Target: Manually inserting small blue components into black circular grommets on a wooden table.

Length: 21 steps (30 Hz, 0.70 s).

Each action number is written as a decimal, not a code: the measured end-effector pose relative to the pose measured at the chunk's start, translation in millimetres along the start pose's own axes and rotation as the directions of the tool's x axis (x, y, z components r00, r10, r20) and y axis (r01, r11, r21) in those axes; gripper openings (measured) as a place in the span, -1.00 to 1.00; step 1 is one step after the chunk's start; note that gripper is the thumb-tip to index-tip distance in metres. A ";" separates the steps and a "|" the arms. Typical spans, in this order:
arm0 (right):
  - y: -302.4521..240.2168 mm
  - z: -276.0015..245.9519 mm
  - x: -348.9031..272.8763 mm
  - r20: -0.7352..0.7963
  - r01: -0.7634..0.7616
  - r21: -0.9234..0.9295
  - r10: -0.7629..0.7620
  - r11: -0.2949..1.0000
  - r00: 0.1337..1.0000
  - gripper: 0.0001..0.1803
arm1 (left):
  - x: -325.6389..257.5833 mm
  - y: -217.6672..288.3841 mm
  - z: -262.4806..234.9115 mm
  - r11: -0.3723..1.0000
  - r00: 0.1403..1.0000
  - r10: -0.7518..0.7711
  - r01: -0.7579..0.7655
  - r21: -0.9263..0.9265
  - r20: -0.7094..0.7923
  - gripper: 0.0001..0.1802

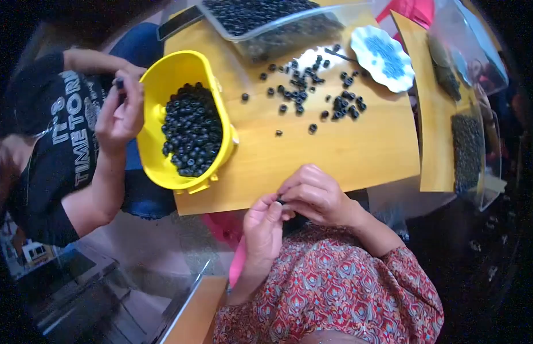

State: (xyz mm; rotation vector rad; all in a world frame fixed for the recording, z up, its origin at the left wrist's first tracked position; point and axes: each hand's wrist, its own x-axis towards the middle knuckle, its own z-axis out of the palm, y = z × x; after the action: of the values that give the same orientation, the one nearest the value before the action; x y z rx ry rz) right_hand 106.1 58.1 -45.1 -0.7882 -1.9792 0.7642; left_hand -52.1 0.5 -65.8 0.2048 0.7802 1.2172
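Observation:
Close to my body, at the table's front edge, my left hand (263, 227) and my right hand (316, 194) meet with their fingertips closed. Pinched between them is a small black piece (281, 201), mostly covered by the fingers. It looks like the loose black ring-like pieces (301, 86) scattered over the table (266, 160) beyond my hands. A white scalloped plate (405, 86) at the far right holds tiny light-blue parts (387, 56). To the left stands a yellow tub (149, 166), partly filled with the same kind of black pieces (193, 129).
A large clear bin (238, 38) full of black pieces stands at the back. On the left a co-worker's hand (122, 112) holds up a small black piece (118, 83). A second wooden surface (435, 149) with clear containers (491, 189) lies at the right.

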 end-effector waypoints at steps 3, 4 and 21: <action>2.9 -5.9 -9.3 -0.050 -0.008 -0.020 0.007 1.000 0.999 -0.74 | 5.0 -6.6 6.6 1.000 0.999 -0.009 0.008 0.010 0.041 -0.75; 2.6 -7.1 -10.9 -0.059 -0.016 -0.021 0.015 1.000 0.998 -0.74 | 4.6 -7.0 8.8 0.999 0.999 -0.004 0.002 0.039 0.043 -0.76; 43.9 -165.1 -33.8 -0.399 -0.266 -0.506 0.051 0.820 0.916 -0.78 | 58.1 -45.3 54.7 0.903 0.979 0.100 -0.164 0.396 0.179 -0.81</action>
State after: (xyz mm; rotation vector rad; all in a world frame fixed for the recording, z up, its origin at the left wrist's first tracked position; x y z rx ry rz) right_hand 274.4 95.0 -19.8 -1.3512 -1.8020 0.0879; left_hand 24.5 50.1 -75.0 0.7007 0.8903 1.1371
